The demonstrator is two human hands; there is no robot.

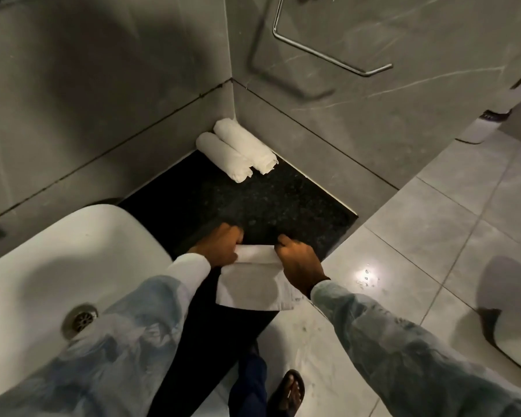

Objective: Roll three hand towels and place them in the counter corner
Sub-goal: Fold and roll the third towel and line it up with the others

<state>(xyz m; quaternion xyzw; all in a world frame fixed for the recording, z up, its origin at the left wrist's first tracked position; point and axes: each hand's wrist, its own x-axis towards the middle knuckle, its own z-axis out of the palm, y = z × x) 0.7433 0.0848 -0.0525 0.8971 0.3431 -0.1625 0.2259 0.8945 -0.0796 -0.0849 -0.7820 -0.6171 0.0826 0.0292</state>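
Worktop: black speckled stone counter (253, 203), wedged between two grey tiled walls that meet at its far corner; a white basin (73, 251) sits at its left end.
Rolled towels: two white rolls (238, 153) lie side by side in that far corner, touching each other, long axes running from the corner out toward the near right.
Third towel: a white hand towel (253, 281) lies at the near edge, its flat tail hanging over the edge toward the person, the far end turned into a starting roll.
Left hand (223, 246): fingers curled, pinching the left end of the roll.
Right hand (298, 260): fingers curled, pinching the right end.
Key relation: the roll's long axis runs left to right between the hands; the corner lies straight ahead, well apart, with neither hand clearly nearer.
Progress: likely two of three done; the last is barely begun.
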